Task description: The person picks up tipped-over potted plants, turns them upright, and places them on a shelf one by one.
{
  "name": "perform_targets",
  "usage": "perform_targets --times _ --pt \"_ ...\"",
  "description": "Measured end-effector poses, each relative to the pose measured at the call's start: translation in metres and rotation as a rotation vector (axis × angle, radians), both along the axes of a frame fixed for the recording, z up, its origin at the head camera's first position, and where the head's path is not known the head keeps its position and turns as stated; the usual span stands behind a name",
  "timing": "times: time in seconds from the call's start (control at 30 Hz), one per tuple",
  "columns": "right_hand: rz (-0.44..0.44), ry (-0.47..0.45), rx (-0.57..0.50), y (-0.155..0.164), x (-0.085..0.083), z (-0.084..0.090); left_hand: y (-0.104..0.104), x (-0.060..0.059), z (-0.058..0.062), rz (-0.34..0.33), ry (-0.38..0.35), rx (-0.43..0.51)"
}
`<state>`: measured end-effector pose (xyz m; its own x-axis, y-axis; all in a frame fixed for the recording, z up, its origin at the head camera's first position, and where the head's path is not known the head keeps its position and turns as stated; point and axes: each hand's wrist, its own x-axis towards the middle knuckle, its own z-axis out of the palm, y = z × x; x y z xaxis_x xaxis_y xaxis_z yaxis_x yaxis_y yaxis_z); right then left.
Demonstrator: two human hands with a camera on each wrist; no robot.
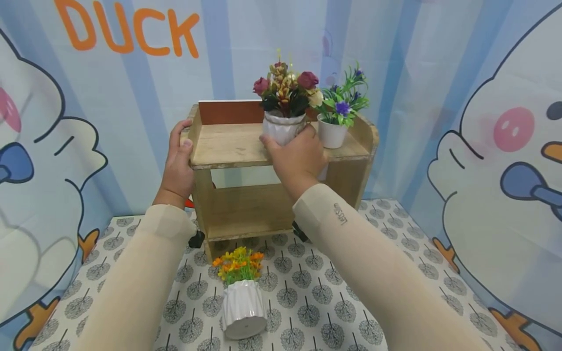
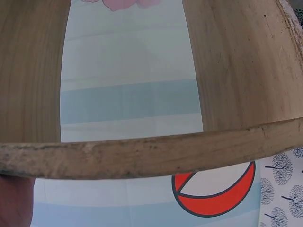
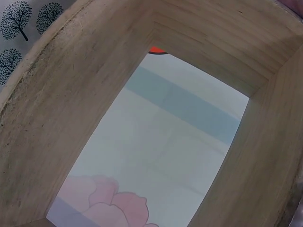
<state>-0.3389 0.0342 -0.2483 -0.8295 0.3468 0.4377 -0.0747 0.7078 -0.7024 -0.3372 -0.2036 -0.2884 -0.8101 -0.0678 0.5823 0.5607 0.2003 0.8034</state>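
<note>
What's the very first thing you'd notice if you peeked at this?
Probably the red-and-yellow flower pot on top of the wooden shelf, with the right hand curled around its white ribbed base. Right beside it stands a smaller purple flower pot, while the left hand grips the shelf's left edge. Down on the tree-patterned tablecloth, an orange flower pot waits in front.

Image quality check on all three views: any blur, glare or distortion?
Head view: sharp, even soft light, no glare; wide-angle stretch on the sleeves at the bottom edge. Left wrist view: wooden shelf edge bows from lens distortion, close and slightly soft. Right wrist view: the shelf fills the frame, soft focus, flat light, no hand visible.
</note>
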Motion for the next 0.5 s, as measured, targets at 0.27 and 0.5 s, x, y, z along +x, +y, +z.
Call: perform_targets --times 0.27,0.5 --pt "0.027 0.011 -0.006 0.0022 0.0010 -0.0008 0.0007 -0.0002 -0.0010 -0.004 0.007 0.002" --pt "0.092 0.031 -0.058 0.0073 0.0057 -0.0015 0.0010 -0.0014 -0.0007 0.030 0.006 -0.020"
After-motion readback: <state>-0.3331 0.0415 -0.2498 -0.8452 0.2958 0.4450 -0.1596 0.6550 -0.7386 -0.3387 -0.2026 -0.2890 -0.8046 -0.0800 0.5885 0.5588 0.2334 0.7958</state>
